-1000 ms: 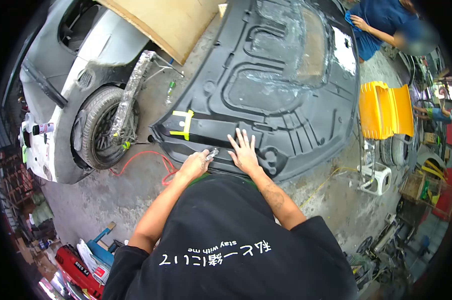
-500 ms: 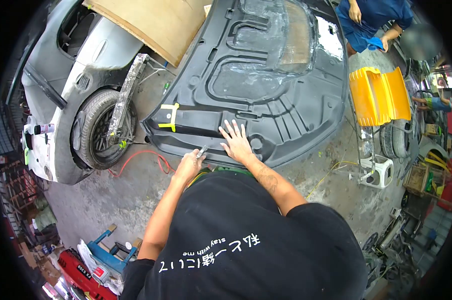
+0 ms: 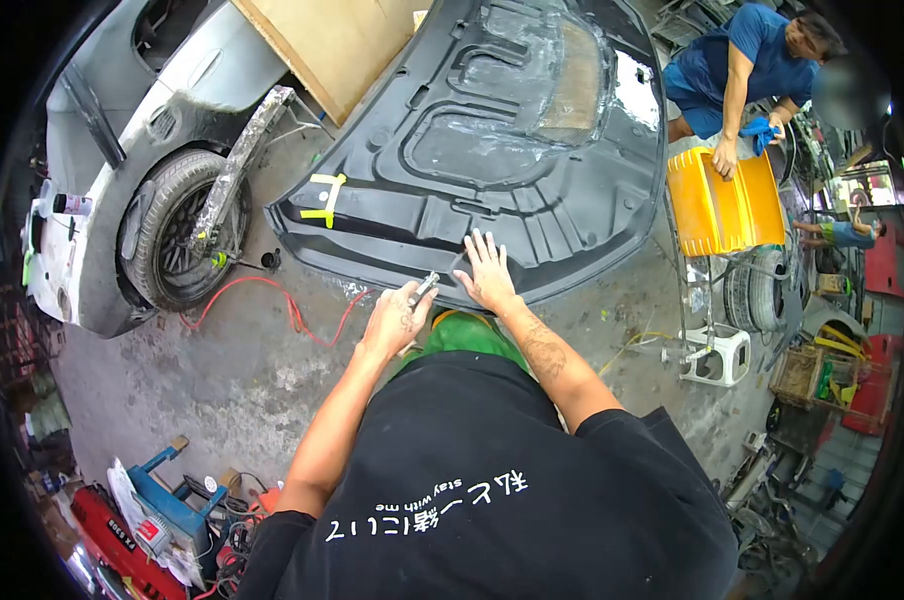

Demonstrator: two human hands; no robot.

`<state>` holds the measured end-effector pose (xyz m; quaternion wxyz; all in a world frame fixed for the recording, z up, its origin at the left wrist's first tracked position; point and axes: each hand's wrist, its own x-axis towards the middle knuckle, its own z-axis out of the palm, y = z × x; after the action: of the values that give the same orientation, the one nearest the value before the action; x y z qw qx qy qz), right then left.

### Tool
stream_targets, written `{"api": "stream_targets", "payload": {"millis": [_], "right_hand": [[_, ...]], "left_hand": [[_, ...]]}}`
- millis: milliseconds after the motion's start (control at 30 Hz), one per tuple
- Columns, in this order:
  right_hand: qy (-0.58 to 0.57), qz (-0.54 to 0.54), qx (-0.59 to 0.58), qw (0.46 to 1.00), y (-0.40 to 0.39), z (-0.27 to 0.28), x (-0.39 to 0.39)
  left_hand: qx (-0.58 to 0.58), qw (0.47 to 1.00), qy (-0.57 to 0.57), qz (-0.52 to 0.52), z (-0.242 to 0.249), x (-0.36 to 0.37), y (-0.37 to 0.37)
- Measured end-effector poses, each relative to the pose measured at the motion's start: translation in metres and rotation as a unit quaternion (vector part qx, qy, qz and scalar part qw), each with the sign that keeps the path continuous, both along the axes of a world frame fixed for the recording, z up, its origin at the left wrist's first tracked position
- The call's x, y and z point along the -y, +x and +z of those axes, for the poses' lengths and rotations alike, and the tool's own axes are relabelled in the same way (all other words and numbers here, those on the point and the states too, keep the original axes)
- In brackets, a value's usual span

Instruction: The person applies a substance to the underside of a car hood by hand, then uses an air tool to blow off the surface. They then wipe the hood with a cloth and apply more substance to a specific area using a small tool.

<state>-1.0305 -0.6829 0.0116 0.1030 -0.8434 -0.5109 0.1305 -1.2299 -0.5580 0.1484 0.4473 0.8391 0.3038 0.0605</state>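
A large black car hood (image 3: 532, 225) lies with its ribbed inner face up in front of me. My left hand (image 3: 402, 312), at the hood's near edge, is closed on a small metallic tool (image 3: 425, 290) whose tip points at the panel. Just to the right, my right hand (image 3: 489, 275) lies flat near the same edge, fingers spread, holding nothing. Strips of yellow tape (image 3: 322, 200) mark the hood's left part. The tool's exact type is too small to tell.
A grey car body with an exposed wheel (image 3: 182, 225) stands at the left. A red hose (image 3: 297, 315) lies on the floor. To the right are a yellow part on a stand (image 3: 732, 205), a white stool (image 3: 717, 355) and a person in blue (image 3: 752, 60) holding a blue cloth.
Both my hands have moved right along the hood's near edge, the left one still gripping the tool. The person in blue has leaned in and put a hand on the yellow part.
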Motion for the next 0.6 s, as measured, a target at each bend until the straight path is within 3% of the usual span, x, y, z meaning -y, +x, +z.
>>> {"api": "stream_targets", "payload": {"millis": [233,367,500,600], "right_hand": [[0.014,-0.015,-0.016,1.0,0.059,-0.002,0.003],[0.007,-0.015,-0.028,0.999,0.115,-0.008,-0.004],[0.015,0.008,-0.027,0.999,0.171,-0.021,-0.008],[-0.006,0.077,-0.013,0.997,0.204,-0.024,-0.01]], "left_hand": [[0.037,0.999,0.026,0.028,0.01,0.007,0.049],[0.046,0.998,0.024,0.019,-0.005,0.009,0.121],[-0.025,0.997,0.064,0.023,-0.026,0.015,0.206],[-0.038,0.995,0.084,0.032,-0.055,0.02,0.257]]}}
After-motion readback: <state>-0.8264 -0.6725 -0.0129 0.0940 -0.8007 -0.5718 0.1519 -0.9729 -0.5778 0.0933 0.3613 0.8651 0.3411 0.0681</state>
